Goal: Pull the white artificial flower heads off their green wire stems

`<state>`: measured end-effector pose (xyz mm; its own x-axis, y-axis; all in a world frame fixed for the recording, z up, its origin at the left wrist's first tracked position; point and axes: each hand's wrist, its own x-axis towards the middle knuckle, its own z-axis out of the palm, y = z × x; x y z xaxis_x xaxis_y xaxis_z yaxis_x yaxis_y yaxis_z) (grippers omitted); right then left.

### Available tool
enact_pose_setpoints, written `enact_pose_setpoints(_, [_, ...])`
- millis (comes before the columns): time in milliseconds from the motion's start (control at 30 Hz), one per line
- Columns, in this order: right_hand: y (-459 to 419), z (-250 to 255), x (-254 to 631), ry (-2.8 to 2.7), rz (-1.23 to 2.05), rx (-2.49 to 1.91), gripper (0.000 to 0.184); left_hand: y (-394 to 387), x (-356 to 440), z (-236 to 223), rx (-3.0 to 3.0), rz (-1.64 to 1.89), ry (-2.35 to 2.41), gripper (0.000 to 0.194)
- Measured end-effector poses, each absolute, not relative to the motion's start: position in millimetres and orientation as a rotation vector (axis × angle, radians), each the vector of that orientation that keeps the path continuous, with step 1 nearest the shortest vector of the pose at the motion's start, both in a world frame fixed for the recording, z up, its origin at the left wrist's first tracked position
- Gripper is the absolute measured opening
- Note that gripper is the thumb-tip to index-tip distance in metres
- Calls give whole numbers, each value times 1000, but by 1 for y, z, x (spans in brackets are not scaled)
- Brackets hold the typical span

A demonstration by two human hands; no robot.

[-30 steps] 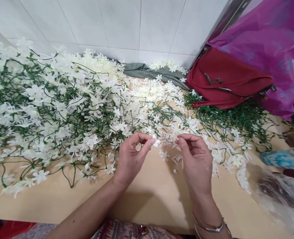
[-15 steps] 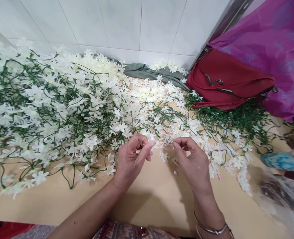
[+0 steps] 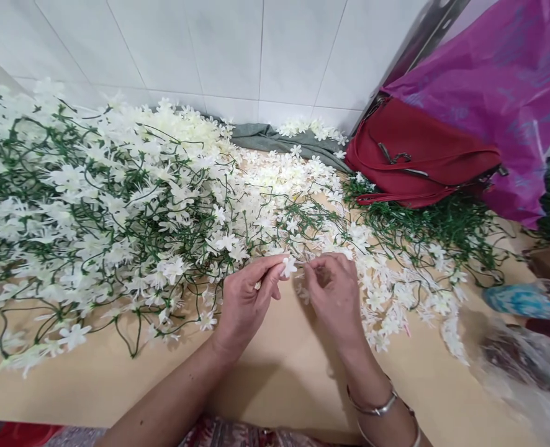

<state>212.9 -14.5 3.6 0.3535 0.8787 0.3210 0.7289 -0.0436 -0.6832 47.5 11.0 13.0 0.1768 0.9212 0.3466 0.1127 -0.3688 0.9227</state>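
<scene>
My left hand [image 3: 251, 295] is closed in a pinch around a small white artificial flower [image 3: 288, 267], whose petals show past the thumb and fingertip. Just to its right, my right hand [image 3: 335, 292] has thumb and forefinger pressed together close to the flower; whatever thin piece lies between them is too small to make out. Beyond both hands, loose white blossoms [image 3: 279, 177] are scattered over the tabletop. A large heap of white flowers on green stems [image 3: 117, 205] rises to the left.
A red handbag [image 3: 424, 149] rests on green stems [image 3: 437, 220] at the right, beside a purple bag [image 3: 503, 118]. Nearer stand a blue-and-white object [image 3: 521, 300] and a clear plastic bag [image 3: 531, 366]. Grey-green cloth [image 3: 275, 138] runs along the tiled wall [image 3: 228, 49].
My right hand has moved left, closer to my left hand. The white flower now shows more clearly at my left fingertips. The view has shifted slightly.
</scene>
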Motion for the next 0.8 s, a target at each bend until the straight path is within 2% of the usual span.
enact_pose_setpoints(133, [-21, 9, 228, -1289, 212, -1782, 11, 11, 47, 15, 1739, 1311, 1019, 14])
enact_pose_setpoints(300, [-27, 18, 232, -1429, 578, -1647, 15, 15, 45, 19, 1877, 1405, 1020, 10])
enact_pose_setpoints(433, [-37, 34, 232, -1717, 797, -1719, 14, 17, 43, 16, 1909, 1508, 993, 6])
enact_pose_setpoints(533, [-43, 48, 238, -1811, 681, -1788, 11, 17, 44, 14, 1861, 1525, 968, 9])
enact_pose_setpoints(633, [-38, 59, 246, -1841, 518, -1822, 12, 13, 45, 13, 1704, 1403, 995, 2])
enact_pose_setpoints(800, [-5, 70, 243, -1896, 307, -1773, 4, 9, 48, 12, 1513, 1222, 1002, 11])
